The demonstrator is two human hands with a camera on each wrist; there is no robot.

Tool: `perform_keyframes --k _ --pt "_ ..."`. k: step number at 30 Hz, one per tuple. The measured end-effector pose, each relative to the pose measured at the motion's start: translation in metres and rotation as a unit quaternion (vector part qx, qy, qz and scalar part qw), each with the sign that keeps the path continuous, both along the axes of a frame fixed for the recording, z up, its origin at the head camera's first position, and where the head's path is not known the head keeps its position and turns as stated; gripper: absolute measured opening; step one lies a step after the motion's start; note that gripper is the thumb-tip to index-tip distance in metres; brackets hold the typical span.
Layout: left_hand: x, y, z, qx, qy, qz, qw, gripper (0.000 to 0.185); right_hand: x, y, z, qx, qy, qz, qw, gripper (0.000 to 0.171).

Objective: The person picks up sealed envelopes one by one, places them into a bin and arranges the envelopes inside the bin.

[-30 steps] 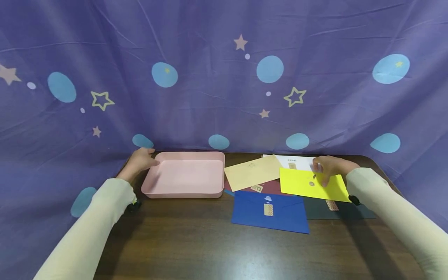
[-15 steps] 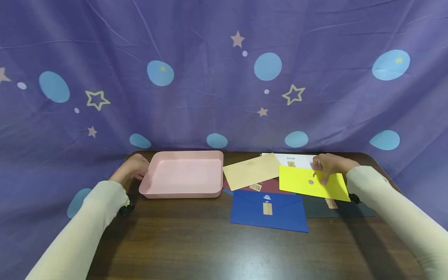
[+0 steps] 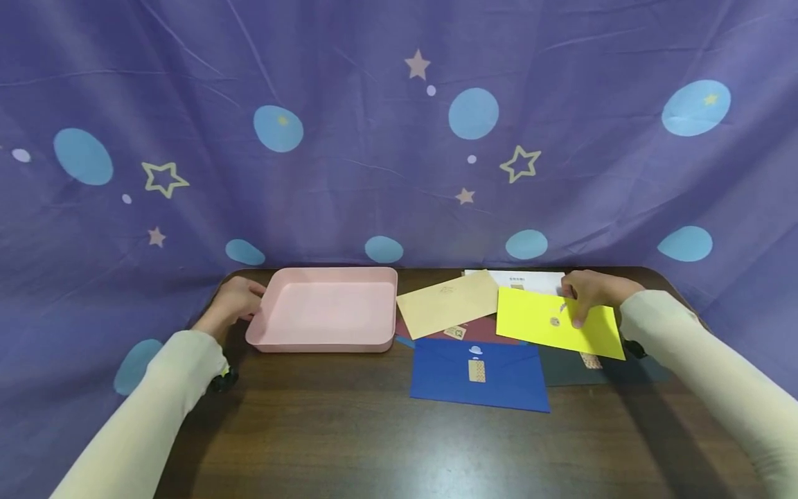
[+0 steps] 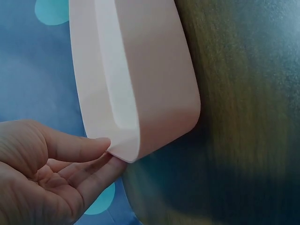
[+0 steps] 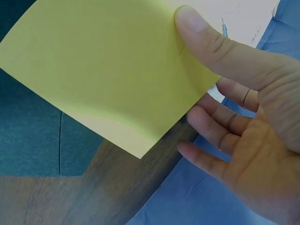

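Yellow envelope [image 3: 557,322] lies right of the pink tray [image 3: 324,310], on top of the spread of envelopes, its near corner lifted off the dark green one [image 3: 598,371]. Your right hand [image 3: 592,294] pinches its far right edge, the thumb [image 5: 206,35] pressed on top and the fingers [image 5: 220,131] slipped beneath, which bows the paper a little, probably so it peels clear of the pile. Your left hand [image 3: 233,299] sits at the tray's left end, its fingers [image 4: 101,171] nearly straight, touching the corner of the rim and gripping nothing; that looks like a steadying touch to keep the tray from sliding on the bench [image 3: 374,443]. Just right of the tray lie a tan envelope [image 3: 449,303] over a maroon one [image 3: 483,334], with a blue one [image 3: 480,374] nearer you and a white one [image 3: 530,281] farthest back, partly under the yellow.
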State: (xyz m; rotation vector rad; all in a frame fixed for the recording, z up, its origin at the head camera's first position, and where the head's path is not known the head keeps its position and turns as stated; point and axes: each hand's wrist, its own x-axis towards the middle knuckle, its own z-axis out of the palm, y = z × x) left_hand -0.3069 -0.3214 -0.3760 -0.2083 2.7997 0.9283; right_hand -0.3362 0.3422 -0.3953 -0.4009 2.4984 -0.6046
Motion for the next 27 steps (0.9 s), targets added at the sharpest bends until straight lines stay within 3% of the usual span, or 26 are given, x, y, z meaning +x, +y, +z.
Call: perform_keyframes --k 8,17,27 --pt "-0.004 -0.005 -0.002 0.026 -0.02 0.006 0.9994 0.048 -0.003 0.005 0.009 0.042 0.011 0.002 0.999 0.053" --pt "-0.006 -0.007 -0.004 0.053 -0.027 0.007 0.9982 0.041 -0.003 0.009 0.019 0.007 -0.029 0.013 0.999 0.034" --pt "-0.003 -0.004 -0.001 0.064 -0.023 0.003 0.9977 0.039 -0.01 0.012 0.033 0.067 -0.018 0.044 0.997 0.022"
